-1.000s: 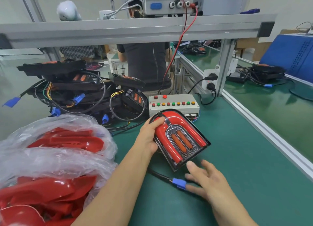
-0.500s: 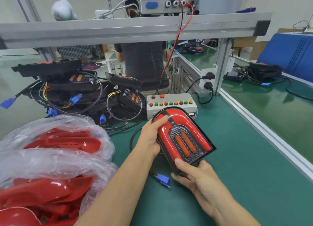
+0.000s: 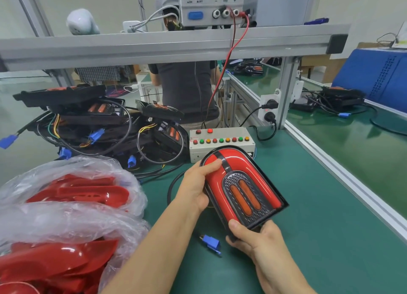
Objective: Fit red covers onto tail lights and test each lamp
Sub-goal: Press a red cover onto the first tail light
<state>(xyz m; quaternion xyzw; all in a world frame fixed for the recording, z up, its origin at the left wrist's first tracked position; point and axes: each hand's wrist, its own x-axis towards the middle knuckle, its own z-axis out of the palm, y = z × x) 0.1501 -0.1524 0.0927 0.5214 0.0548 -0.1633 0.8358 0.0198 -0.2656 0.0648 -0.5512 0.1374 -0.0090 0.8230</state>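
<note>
A tail light point(image 3: 242, 183) with a red cover, a black base and two orange strips is held above the green bench between both hands. My left hand point(image 3: 198, 183) grips its left edge, thumb lying on the red cover near the top. My right hand point(image 3: 253, 238) holds its near bottom corner, thumb on the black rim. Its black cable loops behind my left hand, and its blue connector point(image 3: 211, 244) lies on the mat under the lamp. The white test box point(image 3: 222, 142) with coloured buttons stands just behind the lamp.
Clear bags of red covers point(image 3: 66, 205) fill the near left. A heap of uncovered black tail lights point(image 3: 94, 126) with cables and blue plugs lies at the back left. An aluminium shelf beam point(image 3: 176, 44) carries a power supply point(image 3: 211, 5). A person stands behind the bench.
My right hand left the blue connector on the mat and took hold of the lamp's near corner. The lamp has been raised and tilted slightly toward me.
</note>
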